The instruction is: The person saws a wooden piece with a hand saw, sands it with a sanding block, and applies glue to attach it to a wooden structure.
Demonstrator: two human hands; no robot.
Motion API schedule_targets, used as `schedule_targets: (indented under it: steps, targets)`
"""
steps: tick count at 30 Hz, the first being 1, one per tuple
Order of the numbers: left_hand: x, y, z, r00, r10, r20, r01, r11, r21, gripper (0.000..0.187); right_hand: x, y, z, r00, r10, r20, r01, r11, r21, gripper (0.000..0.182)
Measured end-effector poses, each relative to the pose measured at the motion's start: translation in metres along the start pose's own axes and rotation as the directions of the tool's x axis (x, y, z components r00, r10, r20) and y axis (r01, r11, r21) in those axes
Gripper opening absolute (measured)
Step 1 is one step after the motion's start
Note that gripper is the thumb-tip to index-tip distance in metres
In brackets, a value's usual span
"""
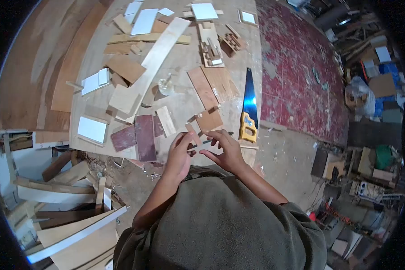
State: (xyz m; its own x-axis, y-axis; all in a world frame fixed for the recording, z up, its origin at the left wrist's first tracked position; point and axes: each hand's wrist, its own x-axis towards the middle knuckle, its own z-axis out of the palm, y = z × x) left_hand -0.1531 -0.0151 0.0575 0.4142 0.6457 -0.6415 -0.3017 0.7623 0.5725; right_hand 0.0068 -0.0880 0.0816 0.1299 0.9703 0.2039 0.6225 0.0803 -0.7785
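Near the front edge of the workbench (166, 144), my left hand (180, 155) is closed with thumb and fingers around a small thin piece of wood (195, 138). My right hand (227, 153) is bent just beside it, with a thin dark pencil-like stick (207, 142) running under its fingers; the thumb stands apart. The grip on the stick is partly hidden. Just beyond the hands lie a brown square of wood (210, 119) and a pale wood block (166, 121). A handsaw (249, 108) with a yellow handle rests to the right of my right hand.
A long pale board (157, 56) crosses the bench at left. Dark reddish boards (145, 137) lie left of my hands. A glass jar (166, 86) stands mid-bench. A small wooden assembly (210, 47) sits farther back. Scrap wood (72, 198) is piled on the floor at left.
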Motion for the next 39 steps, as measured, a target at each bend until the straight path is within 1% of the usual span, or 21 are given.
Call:
schedule_targets:
  steps: [1,3,6,9,11,12,14,16,19,20,24,25,27,28,29,31,33,35,37,38,39]
  targets:
    - [0.001,-0.008,0.005,1.0,-0.016,0.007,0.016,1.0,0.013,0.017,-0.006,0.002,0.0,0.999,0.034,-0.023,-0.035,0.999,-0.019,0.055]
    - [0.003,-0.021,0.011,0.967,-0.254,0.017,0.254,0.967,0.005,0.02,-0.019,0.006,-0.004,0.997,0.072,-0.035,-0.073,0.997,-0.035,0.05]
    - [0.002,-0.034,0.024,0.95,-0.308,0.056,0.303,0.95,0.08,0.019,-0.032,0.015,-0.011,0.994,-0.027,-0.106,0.016,0.994,-0.107,0.038]
    - [-0.003,-0.033,0.039,0.932,-0.359,0.059,0.354,0.932,0.079,0.021,-0.043,0.021,-0.015,0.985,-0.008,-0.172,-0.01,0.995,-0.104,0.035]
    - [-0.003,-0.034,0.044,0.928,-0.367,0.059,0.351,0.917,0.188,0.022,-0.046,0.029,-0.021,0.982,0.067,-0.175,-0.077,0.996,-0.051,0.032]
    - [-0.001,-0.038,0.04,0.927,-0.371,0.058,0.355,0.917,0.184,0.022,-0.046,0.043,-0.024,0.96,0.176,-0.22,-0.181,0.983,-0.006,0.031]
    - [0.007,-0.046,0.02,0.95,-0.293,0.104,0.281,0.953,0.117,0.024,-0.043,0.076,-0.025,0.891,0.379,-0.249,-0.351,0.924,0.151,0.029]
    - [0.014,-0.049,0.003,0.972,-0.229,0.049,0.223,0.97,0.101,0.025,-0.034,0.102,-0.03,0.82,0.542,-0.185,-0.485,0.829,0.28,0.027]
    - [0.022,-0.051,-0.021,0.99,-0.124,-0.066,0.127,0.991,0.047,0.024,-0.027,0.149,-0.022,0.888,0.437,-0.142,-0.419,0.897,0.142,0.029]
    - [0.025,-0.051,-0.03,0.99,-0.067,-0.124,0.081,0.99,0.115,0.024,-0.024,0.158,-0.022,0.915,0.392,-0.093,-0.389,0.92,0.049,0.031]
    - [0.036,-0.061,-0.069,0.95,0.109,-0.292,-0.02,0.956,0.292,0.023,-0.02,0.194,-0.007,0.884,0.468,0.011,-0.467,0.883,-0.037,0.028]
    - [0.037,-0.065,-0.077,0.947,0.102,-0.306,-0.013,0.96,0.278,0.023,-0.02,0.194,-0.006,0.883,0.469,0.029,-0.467,0.883,-0.044,0.028]
    - [0.043,-0.075,-0.093,0.909,0.276,-0.313,-0.072,0.842,0.534,0.026,-0.017,0.197,-0.004,0.875,0.482,0.035,-0.483,0.875,0.012,0.029]
    - [0.047,-0.082,-0.1,0.895,0.315,-0.315,-0.084,0.814,0.575,0.028,-0.019,0.207,0.001,0.9,0.435,0.03,-0.436,0.894,0.103,0.029]
    - [0.051,-0.089,-0.107,0.893,0.308,-0.329,-0.074,0.82,0.568,0.028,-0.024,0.214,0.003,0.898,0.439,0.045,-0.441,0.892,0.099,0.029]
    - [0.063,-0.102,-0.116,0.85,0.49,-0.195,-0.188,0.627,0.756,0.024,-0.027,0.226,0.006,0.884,0.465,0.053,-0.466,0.866,0.18,0.031]
    - [0.071,-0.113,-0.118,0.835,0.514,-0.195,-0.171,0.581,0.796,0.02,-0.028,0.232,0.005,0.894,0.443,0.063,-0.447,0.878,0.17,0.032]
    - [0.083,-0.12,-0.118,0.82,0.541,-0.189,-0.158,0.53,0.833,0.017,-0.029,0.233,0.004,0.856,0.51,0.086,-0.517,0.842,0.156,0.032]
    - [0.1,-0.124,-0.119,0.76,0.647,-0.061,-0.221,0.345,0.912,0.011,-0.028,0.239,0.005,0.844,0.525,0.109,-0.536,0.83,0.156,0.033]
    - [0.107,-0.123,-0.117,0.761,0.644,-0.071,-0.212,0.352,0.912,0.011,-0.03,0.246,0.007,0.869,0.483,0.111,-0.495,0.853,0.165,0.034]
    - [0.113,-0.122,-0.115,0.752,0.658,-0.018,-0.23,0.288,0.93,0.011,-0.032,0.253,0.009,0.891,0.441,0.113,-0.454,0.874,0.174,0.034]
